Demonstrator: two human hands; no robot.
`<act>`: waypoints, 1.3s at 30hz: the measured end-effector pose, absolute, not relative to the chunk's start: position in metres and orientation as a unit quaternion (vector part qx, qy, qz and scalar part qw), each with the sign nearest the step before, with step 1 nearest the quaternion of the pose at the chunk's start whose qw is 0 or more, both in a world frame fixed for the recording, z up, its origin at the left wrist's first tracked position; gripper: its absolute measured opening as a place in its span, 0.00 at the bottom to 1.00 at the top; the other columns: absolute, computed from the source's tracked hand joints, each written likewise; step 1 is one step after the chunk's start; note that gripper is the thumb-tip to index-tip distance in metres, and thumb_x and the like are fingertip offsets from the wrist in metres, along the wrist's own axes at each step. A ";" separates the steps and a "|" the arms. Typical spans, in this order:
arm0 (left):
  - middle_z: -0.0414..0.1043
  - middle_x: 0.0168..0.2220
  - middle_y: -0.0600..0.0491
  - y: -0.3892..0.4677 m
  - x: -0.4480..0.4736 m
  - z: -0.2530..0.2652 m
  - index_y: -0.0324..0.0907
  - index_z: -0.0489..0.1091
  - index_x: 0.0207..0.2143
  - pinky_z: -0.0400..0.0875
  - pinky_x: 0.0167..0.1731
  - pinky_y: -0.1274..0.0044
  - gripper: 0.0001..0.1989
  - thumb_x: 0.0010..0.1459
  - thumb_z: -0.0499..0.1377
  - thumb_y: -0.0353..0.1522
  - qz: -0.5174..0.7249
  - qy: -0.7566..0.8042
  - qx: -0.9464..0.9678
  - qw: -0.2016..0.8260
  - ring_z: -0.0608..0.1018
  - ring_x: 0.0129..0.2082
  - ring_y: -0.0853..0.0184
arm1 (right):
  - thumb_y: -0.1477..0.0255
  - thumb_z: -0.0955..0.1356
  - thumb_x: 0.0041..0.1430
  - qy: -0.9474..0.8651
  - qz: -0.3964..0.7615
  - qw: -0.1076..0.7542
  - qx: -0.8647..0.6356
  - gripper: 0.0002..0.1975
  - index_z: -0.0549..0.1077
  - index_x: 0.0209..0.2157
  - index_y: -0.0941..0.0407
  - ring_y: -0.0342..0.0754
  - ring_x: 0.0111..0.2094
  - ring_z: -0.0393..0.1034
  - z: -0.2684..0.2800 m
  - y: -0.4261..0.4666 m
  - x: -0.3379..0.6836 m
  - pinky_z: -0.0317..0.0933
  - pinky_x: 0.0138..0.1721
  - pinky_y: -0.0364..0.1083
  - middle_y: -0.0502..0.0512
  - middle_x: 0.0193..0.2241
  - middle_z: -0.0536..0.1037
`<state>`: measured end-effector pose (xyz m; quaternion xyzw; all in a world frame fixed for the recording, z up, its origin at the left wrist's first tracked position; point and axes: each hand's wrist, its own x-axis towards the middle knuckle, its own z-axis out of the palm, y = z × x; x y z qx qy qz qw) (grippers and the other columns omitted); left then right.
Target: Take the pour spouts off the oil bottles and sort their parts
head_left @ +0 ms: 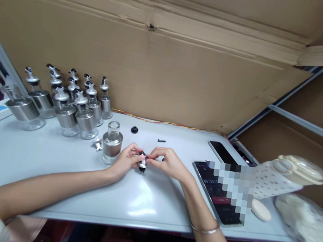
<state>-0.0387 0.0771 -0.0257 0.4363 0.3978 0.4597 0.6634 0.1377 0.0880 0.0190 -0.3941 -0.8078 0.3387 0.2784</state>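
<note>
Table (pixel 164 205): open bottle (pixel 112 141), sleeve (pixel 112 150) part-hiding inside; left hand (pixel 127 158), right hand (pixel 167 162), fingers clamped on spout (pixel 142 165).

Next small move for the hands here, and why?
Probably press the black tip of the small silver-and-black pourer top with the right hand while the left hand steadies it. The fingers of both hands meet at that top, though they hide the exact fit. The clear glass bottle with a silver metal band stands uncapped, so the top seems worth settling first.
</note>
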 end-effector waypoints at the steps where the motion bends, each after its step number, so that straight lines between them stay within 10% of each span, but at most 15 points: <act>1: 0.72 0.24 0.57 0.077 -0.039 -0.026 0.41 0.60 0.32 0.71 0.27 0.79 0.21 0.41 0.67 0.39 0.456 0.400 0.439 0.663 0.76 0.24 0.71 | 0.69 0.69 0.54 -0.810 0.336 0.277 -0.393 0.09 0.77 0.26 0.59 0.46 0.29 0.70 0.020 0.087 0.138 0.62 0.34 0.44 0.55 0.26 0.77; 13: 0.73 0.28 0.54 0.078 -0.035 -0.027 0.42 0.58 0.33 0.67 0.29 0.77 0.18 0.47 0.63 0.39 0.465 0.362 0.476 0.653 0.76 0.28 0.68 | 0.64 0.66 0.57 -0.827 0.303 0.208 -0.425 0.15 0.76 0.43 0.55 0.51 0.45 0.70 0.026 0.071 0.149 0.62 0.47 0.48 0.58 0.44 0.75; 20: 0.66 0.26 0.59 0.073 -0.035 -0.023 0.43 0.55 0.33 0.62 0.32 0.78 0.13 0.53 0.58 0.37 0.451 0.345 0.526 0.633 0.74 0.28 0.71 | 0.66 0.64 0.54 -0.597 -0.020 0.279 -0.752 0.23 0.64 0.51 0.61 0.61 0.56 0.59 0.005 0.127 0.236 0.54 0.55 0.57 0.69 0.52 0.67; 27: 0.67 0.33 0.55 0.069 -0.037 -0.025 0.44 0.54 0.38 0.61 0.33 0.77 0.09 0.57 0.53 0.33 0.428 0.378 0.646 0.507 0.69 0.32 0.70 | 0.57 0.60 0.57 -0.422 -0.088 0.128 -0.893 0.27 0.62 0.52 0.62 0.72 0.54 0.59 -0.026 0.158 0.283 0.46 0.53 0.67 0.74 0.56 0.59; 39: 0.58 0.42 0.51 0.051 -0.123 0.124 0.46 0.52 0.47 0.63 0.31 0.77 0.15 0.58 0.51 0.28 0.384 0.383 0.813 0.211 0.66 0.31 0.72 | 0.58 0.62 0.54 -0.365 -0.073 0.137 -0.918 0.29 0.62 0.54 0.60 0.76 0.61 0.45 -0.030 0.171 0.290 0.38 0.55 0.71 0.70 0.61 0.53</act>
